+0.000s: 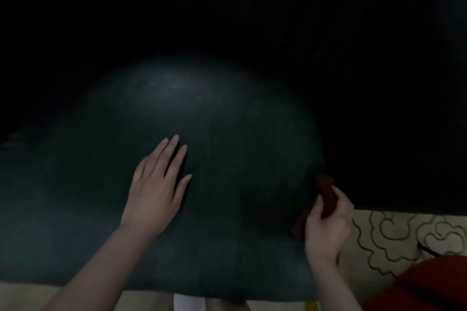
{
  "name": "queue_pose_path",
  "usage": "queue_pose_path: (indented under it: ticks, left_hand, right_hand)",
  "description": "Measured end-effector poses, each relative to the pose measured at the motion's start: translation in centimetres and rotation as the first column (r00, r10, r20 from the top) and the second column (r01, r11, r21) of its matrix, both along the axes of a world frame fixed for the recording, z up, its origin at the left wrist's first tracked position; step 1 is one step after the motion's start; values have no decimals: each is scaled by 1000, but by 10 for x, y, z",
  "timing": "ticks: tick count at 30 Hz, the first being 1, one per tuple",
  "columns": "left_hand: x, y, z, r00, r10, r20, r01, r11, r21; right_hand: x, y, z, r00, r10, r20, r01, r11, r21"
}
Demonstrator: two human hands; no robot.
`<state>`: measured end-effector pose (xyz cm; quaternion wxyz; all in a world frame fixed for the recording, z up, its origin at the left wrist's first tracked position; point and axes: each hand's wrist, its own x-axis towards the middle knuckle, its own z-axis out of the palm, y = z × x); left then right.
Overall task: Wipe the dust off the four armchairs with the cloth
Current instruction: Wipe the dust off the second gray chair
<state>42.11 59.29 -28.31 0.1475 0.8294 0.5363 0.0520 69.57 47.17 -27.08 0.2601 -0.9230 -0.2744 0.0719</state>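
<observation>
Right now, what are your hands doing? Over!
Left hand flat on the armchair. Right hand grips the cloth at the armchair's right edge. Nothing visible in the way.

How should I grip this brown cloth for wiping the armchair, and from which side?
Grip the cloth around its middle, coming from the right edge of the armchair, as the right hand does. It is bunched into a narrow wad, so it fits a closed grip.
</observation>
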Motion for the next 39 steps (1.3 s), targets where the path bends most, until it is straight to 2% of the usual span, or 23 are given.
queue_pose_path:
  ticks: [2,4,9,14,18,20,22,24,26,28,31,36,37,39]
  left_hand:
    - [-7,-14,-1,1000,15,-1,-15,1000,19]
    - [-14,-26,-2,1000,30,0,-30,999,30]
    - [-30,-60,1,996,93,12,-93,996,11]
    - [-57,-94,4,979,204,-9,-204,979,-18]
    - [-74,-118,4,968,250,-19,-251,967,-40]
    - [-80,-126,5,959,284,-21,-285,958,-45]
    - [-84,-132,6,953,302,-29,-303,952,-47]
    - [-87,-137,7,948,315,-36,-316,948,-45]
    - [-88,-143,8,943,331,-36,-333,941,-54]
    - [-92,-148,9,936,351,-42,-353,933,-69]
    - [-102,-153,14,925,377,-45,-380,921,-91]
    - [-123,-144,33,912,411,1,-410,909,-81]
    - [-127,-138,37,910,413,14,-412,909,-68]
    - [-134,-126,47,906,420,42,-419,907,-29]
  right_hand:
    - [-5,-8,-7,1000,7,-1,-7,1000,-24]
    - [-20,-2,-12,997,82,-15,-82,997,-3]
    - [-97,8,-16,912,408,48,-410,910,60]
    - [-139,-16,-20,724,687,66,-690,720,74]
    - [-146,-38,-15,483,875,-9,-874,483,41]
    - [-141,-37,-6,413,910,-40,-908,415,59]
    - [-131,-25,0,478,878,-6,-874,477,93]
    - [-117,-4,0,624,782,17,-776,616,132]
    - [-110,15,-1,733,680,-21,-675,731,101]
    - [-120,22,-5,760,650,-22,-647,759,67]
    - [-156,1,-13,681,730,56,-731,682,-4]
    - [-206,-35,-9,442,894,-73,-892,446,74]
    - [-211,-34,-5,423,903,-77,-899,429,86]
    - [-218,-22,7,447,887,-112,-874,460,157]
